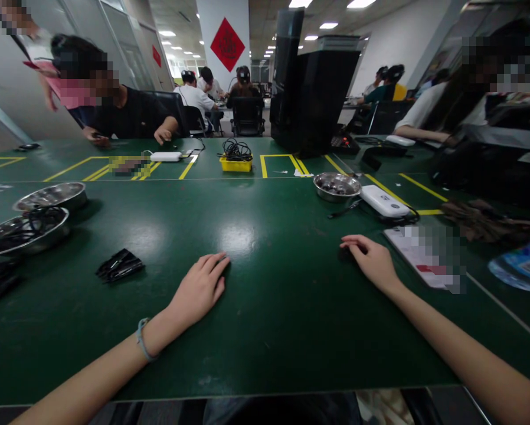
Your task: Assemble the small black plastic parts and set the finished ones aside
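My left hand point(199, 287) lies palm down on the green table point(274, 330), its fingers stretched out and nothing in them. A pale blue band point(144, 340) circles that wrist. To its left rests a small bundle of black, shiny strips point(120, 265), apart from the hand. My right hand point(373, 261) rests on its side on the table, fingers loosely bent and thumb apart, holding nothing that I can see. Beside it on the right is a flat pale object point(419, 254), partly blurred. Beyond the hand are a white box-shaped device point(384, 201) and a metal bowl point(337, 187) with small dark round things.
Metal bowls point(55, 230) stand at the left, one with black cables. Farther back are a yellow tray point(235, 164) of cables and a black computer case point(322, 100). A blue-labelled plastic bottle point(522, 265) lies at the right. A person point(132, 115) sits opposite.
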Tool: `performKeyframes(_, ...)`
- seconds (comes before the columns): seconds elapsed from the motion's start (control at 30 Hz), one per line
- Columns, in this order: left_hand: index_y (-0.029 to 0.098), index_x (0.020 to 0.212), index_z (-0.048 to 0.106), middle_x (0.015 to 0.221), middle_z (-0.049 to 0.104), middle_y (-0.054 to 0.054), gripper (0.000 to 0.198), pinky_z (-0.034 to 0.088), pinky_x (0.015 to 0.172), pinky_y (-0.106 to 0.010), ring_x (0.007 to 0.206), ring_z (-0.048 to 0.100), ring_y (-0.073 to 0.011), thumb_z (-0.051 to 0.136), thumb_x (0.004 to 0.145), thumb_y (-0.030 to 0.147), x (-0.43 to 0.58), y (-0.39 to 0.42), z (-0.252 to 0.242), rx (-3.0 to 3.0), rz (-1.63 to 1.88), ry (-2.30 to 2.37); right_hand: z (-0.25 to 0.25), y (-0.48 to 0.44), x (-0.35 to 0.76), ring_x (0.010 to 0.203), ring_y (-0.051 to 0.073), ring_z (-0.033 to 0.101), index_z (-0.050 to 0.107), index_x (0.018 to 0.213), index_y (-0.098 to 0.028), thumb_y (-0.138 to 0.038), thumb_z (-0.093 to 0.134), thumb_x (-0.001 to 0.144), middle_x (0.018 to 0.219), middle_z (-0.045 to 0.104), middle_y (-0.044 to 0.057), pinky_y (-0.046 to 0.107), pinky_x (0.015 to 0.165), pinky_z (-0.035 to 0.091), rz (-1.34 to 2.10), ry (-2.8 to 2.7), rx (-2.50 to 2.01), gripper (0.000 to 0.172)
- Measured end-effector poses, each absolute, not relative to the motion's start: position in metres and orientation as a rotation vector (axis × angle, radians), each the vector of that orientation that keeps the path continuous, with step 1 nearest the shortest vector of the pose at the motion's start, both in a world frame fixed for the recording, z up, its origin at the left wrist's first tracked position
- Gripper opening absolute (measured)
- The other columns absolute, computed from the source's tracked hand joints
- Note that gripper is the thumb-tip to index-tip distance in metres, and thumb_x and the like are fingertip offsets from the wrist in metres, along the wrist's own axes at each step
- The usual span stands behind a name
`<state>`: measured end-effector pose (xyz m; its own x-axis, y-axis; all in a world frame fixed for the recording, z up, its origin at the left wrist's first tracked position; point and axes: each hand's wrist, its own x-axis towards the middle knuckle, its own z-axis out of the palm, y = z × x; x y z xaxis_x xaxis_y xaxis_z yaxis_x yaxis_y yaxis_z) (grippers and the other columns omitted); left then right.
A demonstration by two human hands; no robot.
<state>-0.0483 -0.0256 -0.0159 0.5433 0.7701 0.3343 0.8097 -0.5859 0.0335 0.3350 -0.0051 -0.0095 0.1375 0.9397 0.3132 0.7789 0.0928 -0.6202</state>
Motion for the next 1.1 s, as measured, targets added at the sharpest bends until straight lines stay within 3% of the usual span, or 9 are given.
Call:
performKeyframes(0.17, 0.01, 0.12, 0.043, 0.124, 0.045, -0.014, 0.042, 0.035, 0.095, -0.044, 0.111, 0.042, -0.0268, 0.046, 0.08, 0.023, 0.015, -0.017, -0.016, -2.768, -0.542, -1.358, -0.014, 0.011, 0.273, 0.08, 0.016, 0.063, 0.059, 0.093, -0.016, -0.012, 0.041, 0.073, 0.081, 0.068, 0.004, 0.032, 0.078, 0.046, 0.523, -1.723, -1.502, 0.027)
performKeyframes(0.37, 0.011, 0.127, 0.031, 0.125, 0.04, -0.015, 0.06, 0.033, 0.097, -0.044, 0.113, 0.039, -0.0273, 0.055, 0.075, 0.027, 0.058, -0.006, -0.02, -2.861, -0.808, -1.368, -0.018, 0.018, 0.205, 0.08, 0.016, 0.062, 0.056, 0.095, -0.017, -0.014, 0.044, 0.075, 0.084, 0.066, 0.004, 0.032, 0.079, 0.047, 0.644, -1.729, -1.318, 0.024)
performKeyframes(0.6, 0.016, 0.113, 0.047, 0.1, 0.051, -0.008, 0.037, 0.042, 0.085, -0.038, 0.094, 0.047, -0.0218, 0.054, 0.077, 0.016, 0.049, 0.001, -0.023, -2.914, -0.961, -1.488, -0.019, 0.016, 0.201, 0.098, 0.015, 0.058, 0.051, 0.099, -0.015, -0.018, 0.045, 0.077, 0.104, 0.062, 0.01, 0.03, 0.089, 0.043, 0.883, -1.476, -1.234, 0.024)
performKeyframes(0.8, 0.018, 0.103, 0.052, 0.095, 0.054, -0.003, 0.034, 0.043, 0.082, -0.035, 0.09, 0.05, -0.0189, 0.063, 0.071, 0.016, 0.046, 0.004, -0.02, -2.967, -1.189, -1.631, -0.019, 0.012, 0.204, 0.1, 0.016, 0.057, 0.052, 0.1, -0.017, -0.026, 0.046, 0.08, 0.105, 0.062, 0.008, 0.033, 0.091, 0.041, 1.052, -1.404, -1.156, 0.023)
performKeyframes(0.97, 0.02, 0.107, 0.052, 0.098, 0.054, -0.003, 0.032, 0.046, 0.074, -0.03, 0.081, 0.052, -0.0145, 0.059, 0.076, 0.02, 0.042, 0.004, -0.015, -2.951, -1.486, -1.692, -0.014, 0.003, 0.203, 0.106, 0.017, 0.054, 0.053, 0.105, -0.017, -0.027, 0.045, 0.08, 0.111, 0.059, 0.008, 0.033, 0.095, 0.038, 1.108, -1.512, -1.16, 0.029)
performKeyframes(1.1, 0.021, 0.105, 0.055, 0.098, 0.052, -0.004, 0.027, 0.045, 0.077, -0.03, 0.087, 0.052, -0.0153, 0.057, 0.078, 0.018, 0.044, 0.003, -0.011, -2.989, -1.571, -1.556, -0.011, -0.001, 0.202, 0.116, 0.018, 0.045, 0.052, 0.116, -0.02, -0.022, 0.044, 0.079, 0.124, 0.052, 0.005, 0.035, 0.102, 0.031, 1.086, -1.678, -1.19, 0.038)
